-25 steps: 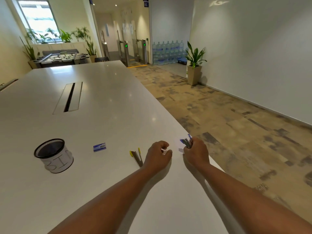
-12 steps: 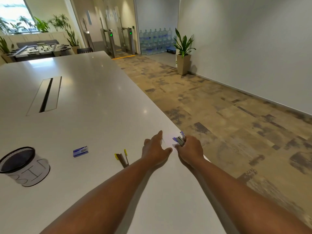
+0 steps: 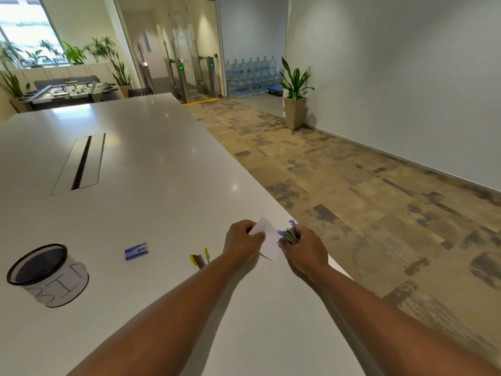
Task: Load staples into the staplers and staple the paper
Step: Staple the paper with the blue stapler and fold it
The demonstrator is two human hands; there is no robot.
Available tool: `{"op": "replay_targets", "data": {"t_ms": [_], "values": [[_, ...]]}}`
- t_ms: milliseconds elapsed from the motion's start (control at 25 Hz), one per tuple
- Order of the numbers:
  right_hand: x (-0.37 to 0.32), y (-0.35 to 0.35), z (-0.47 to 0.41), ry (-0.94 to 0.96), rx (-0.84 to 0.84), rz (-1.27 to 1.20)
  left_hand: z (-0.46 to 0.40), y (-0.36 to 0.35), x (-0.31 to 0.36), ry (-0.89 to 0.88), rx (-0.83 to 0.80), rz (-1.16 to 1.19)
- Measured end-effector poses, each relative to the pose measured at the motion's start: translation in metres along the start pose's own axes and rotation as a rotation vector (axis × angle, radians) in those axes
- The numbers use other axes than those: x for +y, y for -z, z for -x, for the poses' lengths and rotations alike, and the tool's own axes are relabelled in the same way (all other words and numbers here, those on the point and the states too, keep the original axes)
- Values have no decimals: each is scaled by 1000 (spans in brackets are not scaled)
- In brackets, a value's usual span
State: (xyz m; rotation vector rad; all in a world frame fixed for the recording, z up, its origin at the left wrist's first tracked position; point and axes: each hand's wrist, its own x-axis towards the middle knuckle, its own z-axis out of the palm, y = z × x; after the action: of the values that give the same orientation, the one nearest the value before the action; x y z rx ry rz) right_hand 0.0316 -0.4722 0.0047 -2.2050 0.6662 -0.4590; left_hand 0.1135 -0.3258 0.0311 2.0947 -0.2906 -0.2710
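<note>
My left hand point(image 3: 242, 240) pinches the left edge of a small white paper point(image 3: 268, 240), lifted a little above the white table point(image 3: 162, 185) near its right edge. My right hand point(image 3: 303, 249) grips a blue and grey stapler point(image 3: 290, 233), its jaws at the paper's right side. A yellow and grey stapler point(image 3: 200, 259) lies on the table just left of my left wrist. Farther left rests a small blue staple box point(image 3: 137, 251).
A black mesh cup point(image 3: 47, 275) wrapped in paper marked "BIN" stands at the near left. A cable slot point(image 3: 81, 164) runs along the table's middle. The table's right edge drops to patterned floor point(image 3: 366, 199) right beside my right hand.
My left hand has picked up the paper and raised it between both hands. The right hand has brought the blue stapler to the paper's edge. My head has turned slightly.
</note>
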Motion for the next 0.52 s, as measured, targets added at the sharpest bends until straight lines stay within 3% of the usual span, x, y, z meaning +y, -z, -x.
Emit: {"op": "replay_targets", "data": {"t_ms": [80, 200, 280, 400, 520], "values": [[-19, 1, 14, 168, -18, -149, 11, 30, 6, 5, 81, 28], [-44, -5, 33, 608, 12, -28, 20, 59, 13, 93, 114, 129], [-67, -11, 45, 775, 5, 59, 33, 84, 15, 171, 97, 251], [-103, -19, 66, 821, -14, 140, 56, 121, 15, 211, 111, 383], [-125, -26, 79, 607, -26, -151, 80, 147, 14, 140, 235, 439]]}}
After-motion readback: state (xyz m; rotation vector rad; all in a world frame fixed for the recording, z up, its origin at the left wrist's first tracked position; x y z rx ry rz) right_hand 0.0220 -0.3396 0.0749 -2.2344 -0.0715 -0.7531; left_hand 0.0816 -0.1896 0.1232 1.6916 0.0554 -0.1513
